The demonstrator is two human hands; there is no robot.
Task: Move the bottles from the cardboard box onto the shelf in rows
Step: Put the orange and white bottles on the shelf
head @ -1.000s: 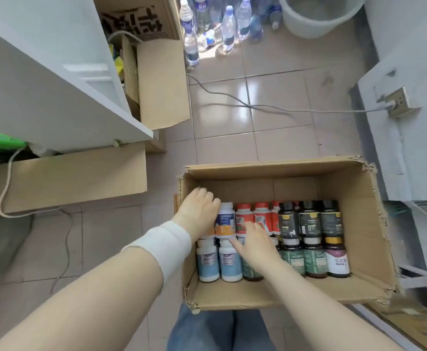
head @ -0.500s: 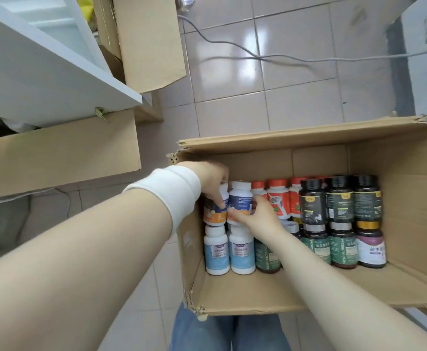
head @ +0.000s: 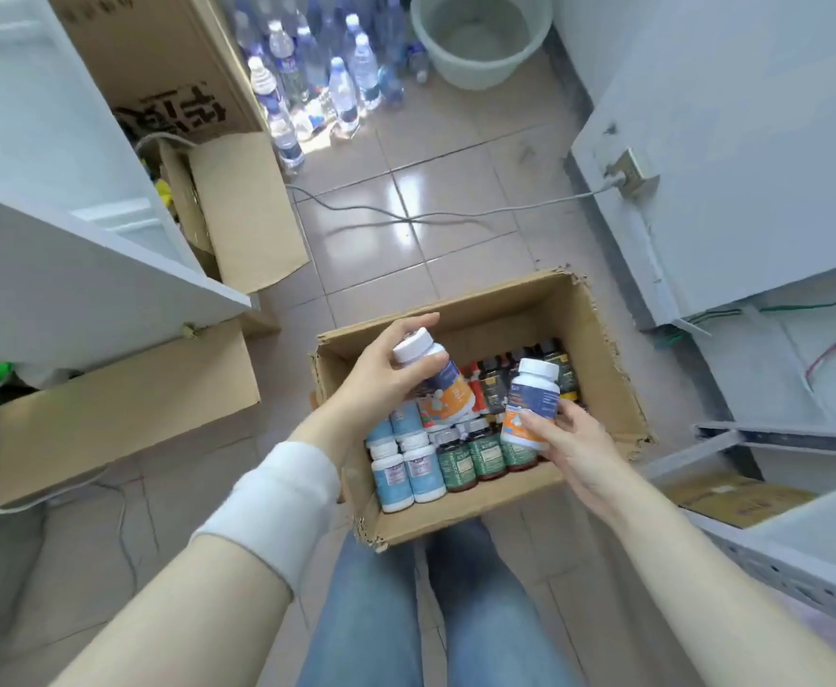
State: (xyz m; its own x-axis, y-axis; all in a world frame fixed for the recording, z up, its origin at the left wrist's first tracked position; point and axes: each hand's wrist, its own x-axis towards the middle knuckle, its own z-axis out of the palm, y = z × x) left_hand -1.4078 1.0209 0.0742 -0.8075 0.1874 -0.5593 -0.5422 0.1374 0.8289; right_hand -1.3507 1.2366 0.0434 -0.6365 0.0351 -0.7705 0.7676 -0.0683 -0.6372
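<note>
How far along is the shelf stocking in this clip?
Done: no bottle shows on the visible part of the white shelf board. In hand: the left hand holds one white-capped orange-and-blue bottle tilted, the right hand a matching bottle upright, both above the brown cardboard box. Left: light-blue bottles, green bottles and dark bottles stand in the box.

- Left hand point(head: 381, 374) grips a tilted white-capped bottle point(head: 438, 384) above the cardboard box point(head: 604, 369).
- Right hand point(head: 572, 448) holds another bottle point(head: 529, 404), nearly upright.
- More bottles point(head: 465, 458) stand packed inside the box.
- Water bottles point(head: 316, 76) cluster beside a bucket point(head: 480, 37) on the floor.
</note>
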